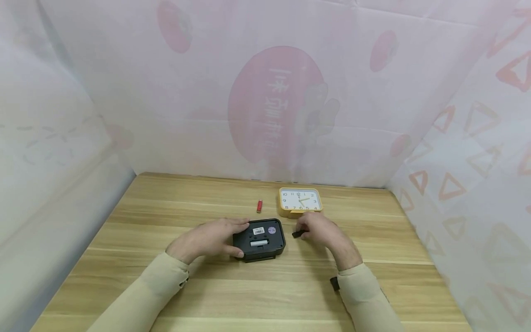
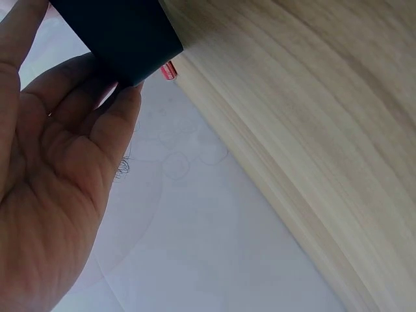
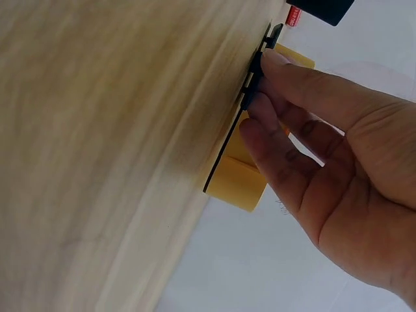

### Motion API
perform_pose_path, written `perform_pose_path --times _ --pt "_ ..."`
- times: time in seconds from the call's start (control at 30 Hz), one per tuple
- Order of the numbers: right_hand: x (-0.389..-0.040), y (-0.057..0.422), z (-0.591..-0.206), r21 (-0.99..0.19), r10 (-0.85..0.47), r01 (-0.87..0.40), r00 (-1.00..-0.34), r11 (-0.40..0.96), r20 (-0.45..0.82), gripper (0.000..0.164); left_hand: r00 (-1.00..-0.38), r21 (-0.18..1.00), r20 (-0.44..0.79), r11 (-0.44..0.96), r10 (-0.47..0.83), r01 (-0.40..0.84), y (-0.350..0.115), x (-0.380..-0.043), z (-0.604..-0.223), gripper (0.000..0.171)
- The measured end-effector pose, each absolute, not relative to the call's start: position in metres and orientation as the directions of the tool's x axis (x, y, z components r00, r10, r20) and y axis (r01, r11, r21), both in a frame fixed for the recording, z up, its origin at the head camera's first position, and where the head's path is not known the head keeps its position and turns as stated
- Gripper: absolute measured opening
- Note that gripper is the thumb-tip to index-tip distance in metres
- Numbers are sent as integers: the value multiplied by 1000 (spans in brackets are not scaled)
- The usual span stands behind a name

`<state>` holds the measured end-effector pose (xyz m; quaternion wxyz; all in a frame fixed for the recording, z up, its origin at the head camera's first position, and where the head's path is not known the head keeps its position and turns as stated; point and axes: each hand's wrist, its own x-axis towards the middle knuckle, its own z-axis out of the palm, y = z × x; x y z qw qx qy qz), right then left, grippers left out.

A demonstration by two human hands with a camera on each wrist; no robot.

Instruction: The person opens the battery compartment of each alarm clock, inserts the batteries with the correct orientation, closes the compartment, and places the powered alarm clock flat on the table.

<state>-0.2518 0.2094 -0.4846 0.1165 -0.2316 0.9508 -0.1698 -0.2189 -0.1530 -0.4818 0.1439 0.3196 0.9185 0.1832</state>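
A black alarm clock (image 1: 244, 237) lies face down, its back with a label and a round purple sticker turned up. A silver-grey battery (image 1: 259, 243) sits in its open compartment. My left hand (image 1: 213, 237) grips the clock by its left end, thumb at the near side and fingers at the far side. To the clock's right, my right hand (image 1: 318, 229) pinches a small black battery cover (image 3: 251, 79) between thumb and fingers, just above the table. The clock's dark casing (image 2: 123, 39) shows at the fingertips in the left wrist view.
A yellow alarm clock (image 1: 300, 201) lies face up behind my right hand. Left of it, a red battery (image 1: 259, 205) lies on the wooden table (image 1: 249, 299). Printed curtains (image 1: 199, 152) hang behind the table and along both sides.
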Motion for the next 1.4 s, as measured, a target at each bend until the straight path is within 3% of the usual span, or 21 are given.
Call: perform_pose_path --times 0.5,1.4 --pt "-252 211 -482 -344 -448 -387 -887 855 -115 10 -754 431 -144 727 641 535 -152 -219 -483 90" --pt "-232 187 -451 -304 -573 -570 -815 764 87 5 -785 400 -139 759 604 514 -145 -212 -480 85"
